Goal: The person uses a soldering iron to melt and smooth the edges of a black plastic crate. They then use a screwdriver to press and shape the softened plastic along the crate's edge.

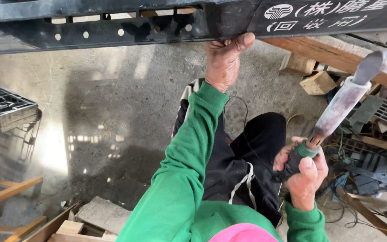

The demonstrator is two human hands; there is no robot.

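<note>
My left hand (224, 60) reaches up in a green sleeve and grips the lower edge of a black plastic pallet (126, 22) that spans the top of the view. My right hand (304, 172) is wrapped around the dark handle of a long tool with a grey metal shaft (339, 107) that rises toward the upper right, where its head sits by a wooden beam. A thin black cord hangs from the handle across my dark trousers.
A concrete floor (113, 103) lies below. A grey plastic crate (3, 110) stands at left, wooden slats (5, 197) at lower left. Wood blocks (316, 83), a wooden beam (337, 56), broken plastic pieces and tangled wires (372, 170) crowd the right side.
</note>
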